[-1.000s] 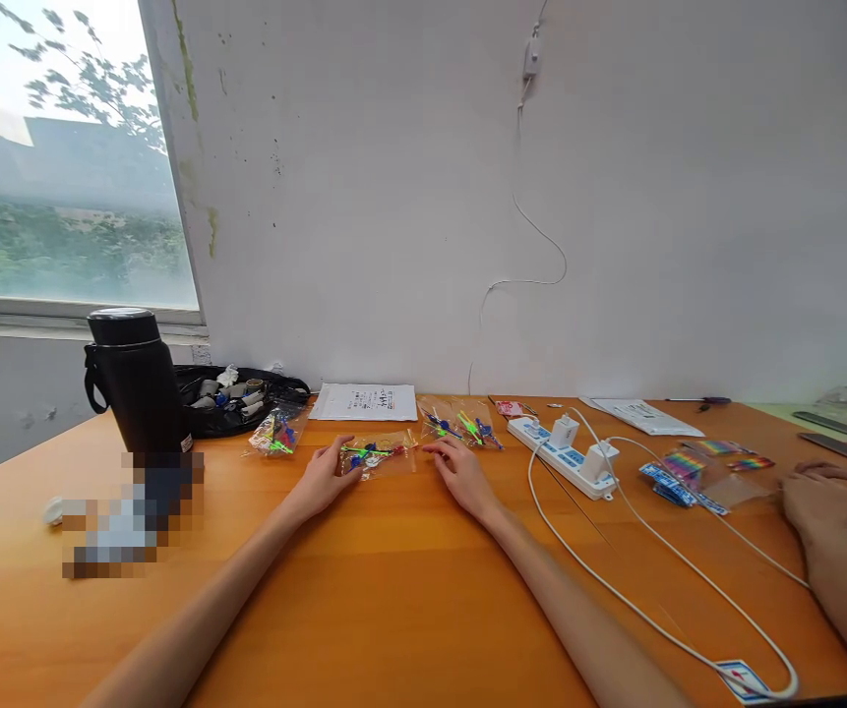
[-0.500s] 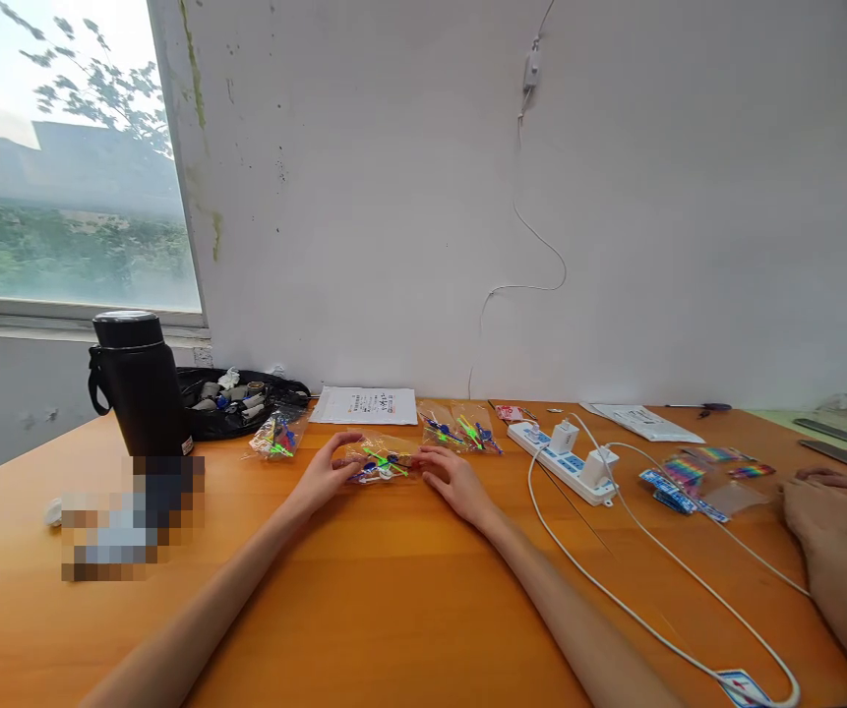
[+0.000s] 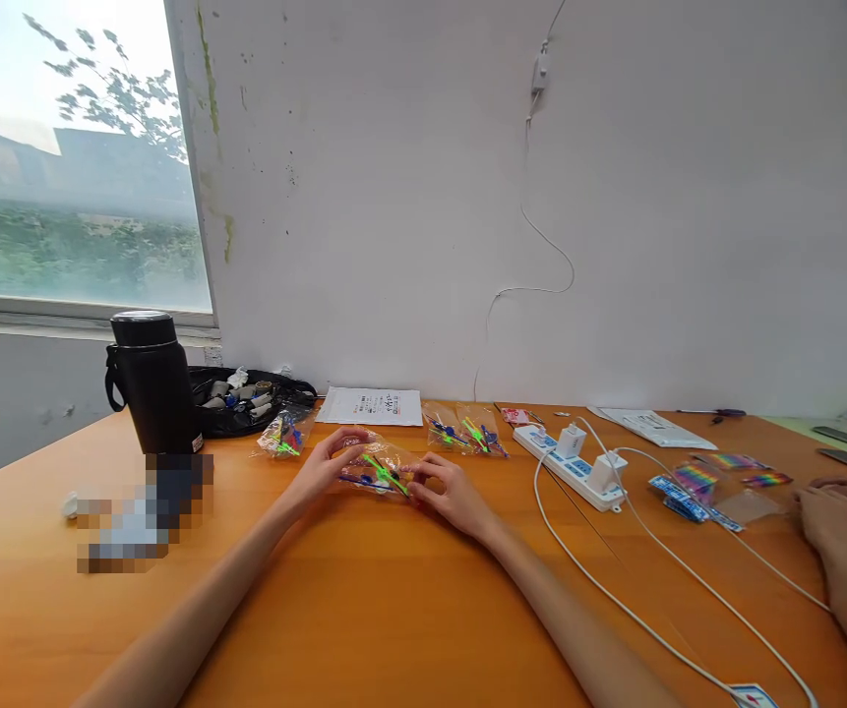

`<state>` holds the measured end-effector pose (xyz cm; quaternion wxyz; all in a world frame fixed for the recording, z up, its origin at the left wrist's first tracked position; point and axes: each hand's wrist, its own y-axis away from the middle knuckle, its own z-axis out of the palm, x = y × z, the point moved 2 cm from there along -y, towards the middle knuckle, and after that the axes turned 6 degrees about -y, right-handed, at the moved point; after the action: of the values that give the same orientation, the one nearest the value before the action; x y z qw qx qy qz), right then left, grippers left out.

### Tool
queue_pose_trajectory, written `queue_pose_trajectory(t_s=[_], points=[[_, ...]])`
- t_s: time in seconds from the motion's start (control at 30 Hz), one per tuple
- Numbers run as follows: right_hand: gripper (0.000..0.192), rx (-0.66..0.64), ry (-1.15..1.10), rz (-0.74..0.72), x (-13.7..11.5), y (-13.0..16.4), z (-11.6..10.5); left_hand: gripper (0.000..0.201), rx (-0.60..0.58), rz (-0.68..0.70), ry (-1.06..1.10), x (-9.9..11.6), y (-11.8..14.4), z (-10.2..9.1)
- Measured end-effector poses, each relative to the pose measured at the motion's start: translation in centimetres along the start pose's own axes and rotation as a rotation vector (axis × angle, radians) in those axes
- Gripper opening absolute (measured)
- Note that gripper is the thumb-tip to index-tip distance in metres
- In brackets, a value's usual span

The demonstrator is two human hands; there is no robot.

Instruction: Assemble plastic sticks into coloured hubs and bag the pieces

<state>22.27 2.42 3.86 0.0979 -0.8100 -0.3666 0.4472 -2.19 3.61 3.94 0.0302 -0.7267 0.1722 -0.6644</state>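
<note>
My left hand (image 3: 320, 470) and right hand (image 3: 453, 492) pinch the 2 ends of a clear packet of coloured pins (image 3: 379, 470) between them, just above the tabletop (image 3: 364, 610), with more packets (image 3: 467, 431) just beyond.

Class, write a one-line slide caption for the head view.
Both hands, left hand and right hand, hold a clear bag of colourful pieces over an orange table.

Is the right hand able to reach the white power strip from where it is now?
Probably yes: the right hand holds a small bag, and bare table lies between it and the power strip.
</note>
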Motion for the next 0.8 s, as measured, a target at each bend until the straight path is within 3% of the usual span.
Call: queue_pose_trajectory(t_s=[0.13, 0.27, 0.6, 0.8], points=[[0.029, 0.058, -0.086, -0.037, -1.2, -0.1, 0.2, 0.037, 0.08, 0.135, -0.105, 1.5, 0.1, 0.1], [0.035, 0.031, -0.167, -0.01, -1.6, -0.1, 0.5, 0.033, 0.148, 0.229, -0.194, 2.7, 0.5, 0.1], [0.027, 0.013, -0.138, 0.004, -1.1, -0.1, 0.6, 0.023, 0.199, 0.268, -0.316, 4.0, 1.2, 0.2], [0.025, -0.057, -0.178, 0.071, -0.6, -0.1, 1.2, 0.018, 0.333, 0.306, -0.391, 4.0, 1.4, -0.7]])
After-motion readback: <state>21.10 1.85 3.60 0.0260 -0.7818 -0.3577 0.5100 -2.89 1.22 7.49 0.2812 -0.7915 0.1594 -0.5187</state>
